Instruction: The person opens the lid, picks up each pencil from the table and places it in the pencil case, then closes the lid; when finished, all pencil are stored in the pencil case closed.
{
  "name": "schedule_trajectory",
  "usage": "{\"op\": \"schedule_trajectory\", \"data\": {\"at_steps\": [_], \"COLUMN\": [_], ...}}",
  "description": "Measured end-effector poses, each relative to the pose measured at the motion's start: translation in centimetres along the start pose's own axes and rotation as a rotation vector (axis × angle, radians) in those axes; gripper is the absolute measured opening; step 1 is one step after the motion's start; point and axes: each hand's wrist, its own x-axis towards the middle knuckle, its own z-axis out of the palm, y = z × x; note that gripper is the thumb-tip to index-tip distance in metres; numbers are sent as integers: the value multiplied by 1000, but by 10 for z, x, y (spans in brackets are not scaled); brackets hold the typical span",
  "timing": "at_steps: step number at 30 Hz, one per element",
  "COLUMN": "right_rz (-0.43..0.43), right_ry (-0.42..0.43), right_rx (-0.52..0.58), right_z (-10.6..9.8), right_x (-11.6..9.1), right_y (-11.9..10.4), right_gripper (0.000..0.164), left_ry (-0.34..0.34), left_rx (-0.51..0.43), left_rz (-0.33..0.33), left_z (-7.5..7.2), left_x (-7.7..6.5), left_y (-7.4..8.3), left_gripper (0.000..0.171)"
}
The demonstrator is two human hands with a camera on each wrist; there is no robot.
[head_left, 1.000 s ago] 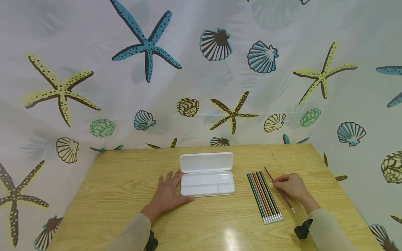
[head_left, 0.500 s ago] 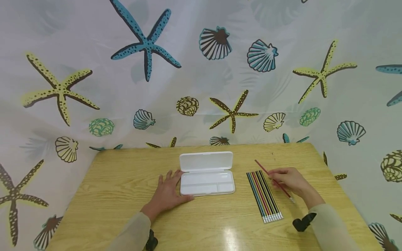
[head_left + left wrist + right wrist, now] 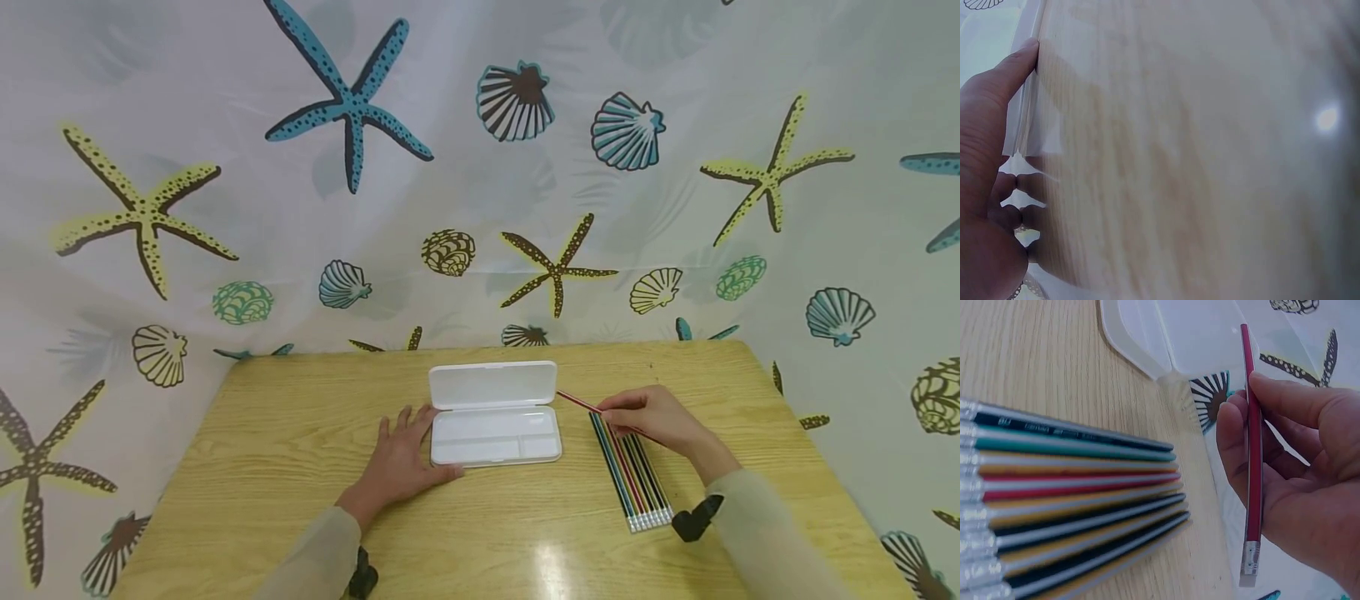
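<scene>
From here I'd say the step in hand is carrying one pencil over to the case. The right hand (image 3: pixel 652 417) pinches a red pencil (image 3: pixel 1254 478) between thumb and fingers, its eraser end behind them, its other end out to their left, near the case (image 3: pixel 480 456). Just below those fingers, toward the person, the other pencils (image 3: pixel 628 475) lie side by side on the bench (image 3: pixel 300 433).

The left hand (image 3: pixel 397 467) has its fingers spread, not wrapped round anything — thumb against the front edge of the case, the other fingers at its left end. The case sits just right of them, lid up.

The next move, as I judge it, calls for shifting the pencil left and turning it in line with a long compartment — then lowering it flat, with the left hand steadying the case.
</scene>
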Motion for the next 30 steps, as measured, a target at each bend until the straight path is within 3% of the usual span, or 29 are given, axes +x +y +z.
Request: {"op": "schedule_trajectory", "data": {"at_steps": [17, 30], "right_rz": [-133, -221], "right_ry": [-21, -78], "right_rx": [-152, -190], "right_z": [45, 79], "right_x": [37, 59], "right_y": [-24, -40], "right_gripper": [19, 17], "left_ry": [8, 5], "left_rx": [12, 1], "left_rz": [14, 17], "left_z": [1, 1], "left_x": [1, 1], "left_y": [-3, -4], "left_gripper": [107, 109]}}
